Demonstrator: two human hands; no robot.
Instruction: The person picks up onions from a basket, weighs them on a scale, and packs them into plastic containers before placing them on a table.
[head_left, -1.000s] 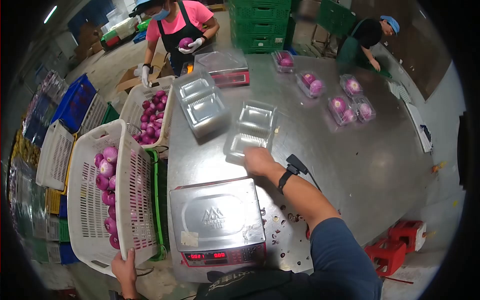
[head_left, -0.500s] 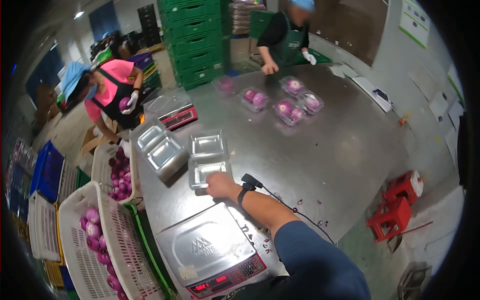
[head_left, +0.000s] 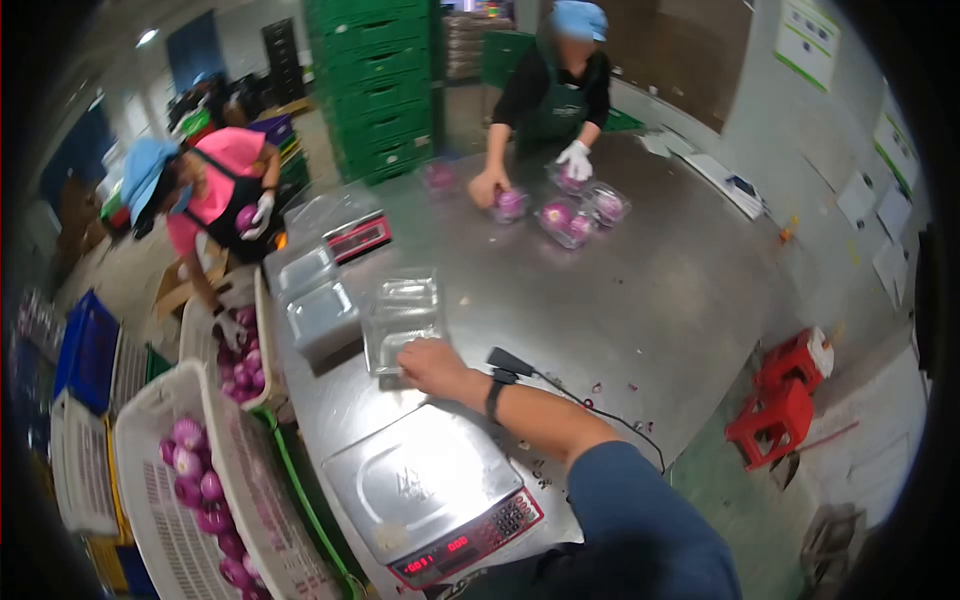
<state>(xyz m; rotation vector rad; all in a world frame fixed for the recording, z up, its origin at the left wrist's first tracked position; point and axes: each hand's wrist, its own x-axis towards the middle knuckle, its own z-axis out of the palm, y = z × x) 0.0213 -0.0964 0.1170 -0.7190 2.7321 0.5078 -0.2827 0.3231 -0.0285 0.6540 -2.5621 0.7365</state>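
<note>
My right hand reaches in from the lower right with its fingers closed on the near right corner of a clear plastic clamshell container. The container lies opened out, its two halves one behind the other. Left of it is a stack of similar clear containers. Nearer to me, a digital scale with a bare metal plate and lit red digits sits below my wrist. My left hand is out of view.
White baskets of red onions stand at the left table edge. A black cable plug lies beside my wrist. Packed onions are across the steel table. Two co-workers stand left and opposite; red stools are at right.
My right hand stays at the container, which now looks slightly shifted and tilted. The opposite co-worker has put both hands on packed onions. The left co-worker's hand has reached into the onion basket.
</note>
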